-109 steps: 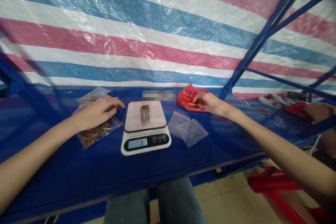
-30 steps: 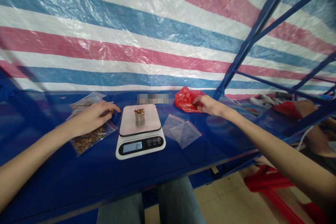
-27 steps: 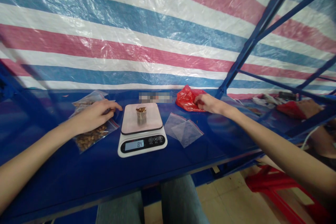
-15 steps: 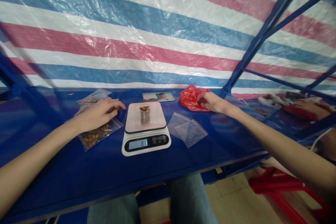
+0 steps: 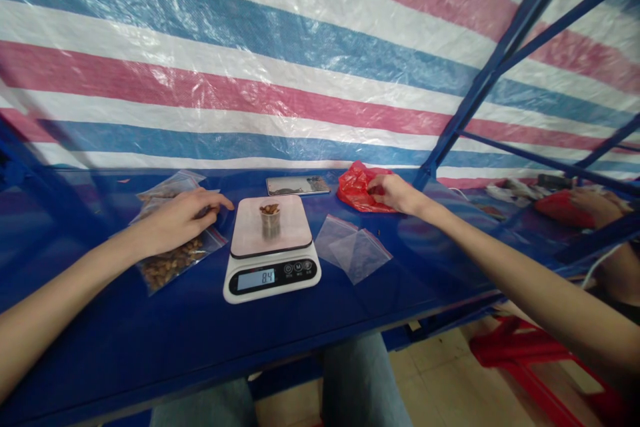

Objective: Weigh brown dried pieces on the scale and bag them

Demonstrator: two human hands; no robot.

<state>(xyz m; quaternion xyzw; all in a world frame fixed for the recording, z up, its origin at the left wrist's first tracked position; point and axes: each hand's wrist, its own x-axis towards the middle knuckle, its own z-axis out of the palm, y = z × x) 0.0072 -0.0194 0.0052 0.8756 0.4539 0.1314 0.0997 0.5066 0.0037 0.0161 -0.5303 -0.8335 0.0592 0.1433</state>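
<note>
My left hand (image 5: 193, 213) lies palm down over clear zip bags (image 5: 173, 267) of brown nut-like pieces, its fingers loosely stretched toward the scale. On the white digital scale (image 5: 273, 280), reading 8.4, stands a small metal cup (image 5: 271, 220) heaped with brown pieces (image 5: 269, 209). To the right, my right hand (image 5: 393, 192) reaches into the crumpled red plastic bag (image 5: 355, 183) with its fingers curled together. The bag partly hides the fingertips, and what they pinch does not show. Two flat zip bags (image 5: 350, 247) lie between the scale and my right forearm.
A phone (image 5: 299, 185) lies behind the scale on the blue table (image 5: 175, 340). Blue metal bars (image 5: 465, 103) rise at the right before a striped tarpaulin (image 5: 250, 93). Beyond them, another person's hand (image 5: 587, 203) touches a red bag (image 5: 557, 207). A red stool (image 5: 515, 347) stands below.
The view has shifted slightly, so the table things sit a little further left. My right hand's fingers have moved slightly at the red bag. My left hand stays over the filled bags.
</note>
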